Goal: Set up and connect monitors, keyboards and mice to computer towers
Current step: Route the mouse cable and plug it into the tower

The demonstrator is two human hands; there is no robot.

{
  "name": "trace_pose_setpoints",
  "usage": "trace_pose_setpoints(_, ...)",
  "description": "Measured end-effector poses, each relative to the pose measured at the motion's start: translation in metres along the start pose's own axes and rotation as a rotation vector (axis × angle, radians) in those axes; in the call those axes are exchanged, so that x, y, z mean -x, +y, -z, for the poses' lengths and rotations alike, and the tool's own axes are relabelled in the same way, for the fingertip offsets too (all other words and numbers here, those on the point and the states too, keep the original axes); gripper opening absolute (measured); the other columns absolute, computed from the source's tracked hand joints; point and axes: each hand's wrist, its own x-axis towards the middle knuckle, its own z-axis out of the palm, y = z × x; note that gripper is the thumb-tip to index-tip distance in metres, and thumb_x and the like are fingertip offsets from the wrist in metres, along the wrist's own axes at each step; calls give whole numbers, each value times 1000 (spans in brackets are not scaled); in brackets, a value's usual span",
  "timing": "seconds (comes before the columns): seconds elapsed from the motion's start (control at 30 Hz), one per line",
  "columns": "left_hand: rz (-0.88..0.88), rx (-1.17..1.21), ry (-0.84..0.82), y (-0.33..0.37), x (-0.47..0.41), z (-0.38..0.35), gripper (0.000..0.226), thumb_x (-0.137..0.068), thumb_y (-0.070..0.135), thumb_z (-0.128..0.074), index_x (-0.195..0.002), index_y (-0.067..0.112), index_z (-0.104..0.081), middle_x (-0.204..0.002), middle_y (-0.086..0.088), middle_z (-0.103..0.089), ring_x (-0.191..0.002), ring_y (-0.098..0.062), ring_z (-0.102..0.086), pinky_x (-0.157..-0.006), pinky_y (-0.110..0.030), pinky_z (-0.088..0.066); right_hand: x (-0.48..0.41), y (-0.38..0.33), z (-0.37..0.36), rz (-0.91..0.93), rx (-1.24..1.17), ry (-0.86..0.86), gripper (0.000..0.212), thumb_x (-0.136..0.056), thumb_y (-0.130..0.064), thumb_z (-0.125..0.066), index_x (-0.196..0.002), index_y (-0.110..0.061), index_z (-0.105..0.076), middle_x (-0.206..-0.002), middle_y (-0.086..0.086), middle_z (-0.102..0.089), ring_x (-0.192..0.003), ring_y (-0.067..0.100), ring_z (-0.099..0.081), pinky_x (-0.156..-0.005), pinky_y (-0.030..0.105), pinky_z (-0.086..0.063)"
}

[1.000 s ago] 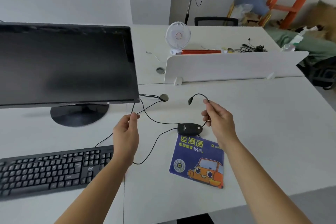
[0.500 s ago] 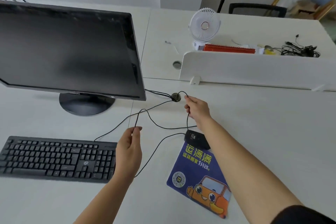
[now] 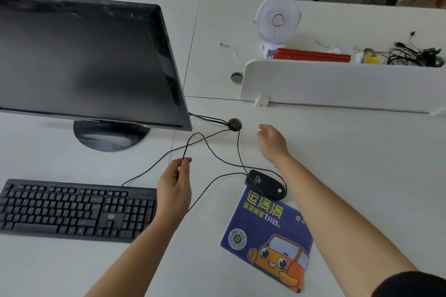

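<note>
- Risk 1: the mouse cable (image 3: 218, 160) lies in loose loops and crosses the keyboard cable (image 3: 154, 167) between the two hands. Feeding slack down the cable hole (image 3: 234, 124) from here could, in my judgement, drag both leads together and knot them.
- Risk 2: the mouse (image 3: 265, 184) sits only on the far edge of the mouse pad (image 3: 268, 236). A sharp pull on its lead would likely slide it off onto the bare counter (image 3: 350, 164).
- Risk 3: the plug end is not visible. It appears to be down the hole, so whether it reaches a tower cannot be told.
- Left hand (image 3: 173, 183): thumb and fingers pinched together on a raised loop of the mouse cable, held clear of the counter, just right of the keyboard (image 3: 77, 207).
- Right hand (image 3: 271, 140): fingers spread and relaxed, holding nothing. It hovers just right of the cable hole, and no contact with any lead is evident.
- Hands are well apart, with the cable loops between them.
- Monitor (image 3: 84, 60) stands upright at left, screen dark. Its leads run from behind the lower right corner into the same hole.
</note>
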Motion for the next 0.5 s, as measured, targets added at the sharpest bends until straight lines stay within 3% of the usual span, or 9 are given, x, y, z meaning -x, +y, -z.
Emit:
trace_pose_setpoints(0.1,-38,-53,-25,6,-11,-7,28,-105,30,-42,-116,18,-66,-81,-9,-65,-63,-10,-49,-65,-26,-44,31,30,9,16,268,-151,57,-92,-20,-52,-148,-18,-41,-150,9,-42,-138,27,-40,-112,37,-34)
trace_pose_setpoints(0.2,-49,-87,-34,8,-17,-10,28,-106,29,-41,-117,18,-65,-81,1,-64,-67,-11,-52,-66,-24,-44,65,57,6,-33,551,-285,78,-81,-31,-64,-151,-22,-32,-144,11,-38,-134,31,-39,-108,41,-39)
trace_pose_setpoints(0.3,-50,-90,-44,6,-16,-9,28,-106,29,-41,-117,18,-65,-82,4,-63,-70,-12,-54,-67,-25,-44,89,77,-10,51,706,-206,77,-79,-36,-71,-145,-21,-35,-128,9,-44,-117,28,-47,-95,38,-47)
trace_pose_setpoints(0.37,-54,-107,-49,4,-14,-7,28,-105,29,-42,-120,18,-63,-85,1,-62,-76,-17,-57,-67,-29,-42,95,87,-19,78,694,-111,75,-85,-36,-71,-147,-19,-31,-131,10,-44,-118,26,-47,-94,35,-48)
trace_pose_setpoints(0.5,-167,-414,121,-11,-9,-1,40,-96,24,-59,-134,15,-54,-123,-10,-49,-112,-28,-48,-94,-39,-38,99,84,-26,-10,309,-58,65,-87,-36,-68,-140,-18,-35,-130,6,-51,-114,23,-54,-90,35,-50)
